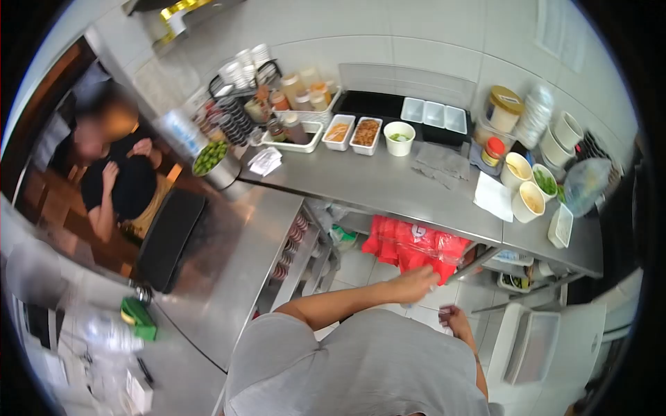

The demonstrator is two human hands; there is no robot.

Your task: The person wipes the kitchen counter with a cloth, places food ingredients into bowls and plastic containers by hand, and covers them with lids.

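Observation:
My left hand [413, 283] is in front of my body, just below the red plastic bags [411, 239] on the shelf under the steel counter. Its fingers are blurred, and something pale and clear shows beneath them. To its right and lower down, my right hand [454, 320] has its fingers bent, close to a small whitish thing too unclear to name. The two hands are apart. Above them on the counter [388, 180] lie a grey cloth [442, 163] and a white paper sheet [493, 197].
Food trays [365, 136], sauce bottles [292, 87] and a pot of green fruit [220, 170] line the counter. Several white tubs [528, 202] stand at the right. A person [121, 163] is beyond the opening at left. A white bin [531, 347] stands lower right.

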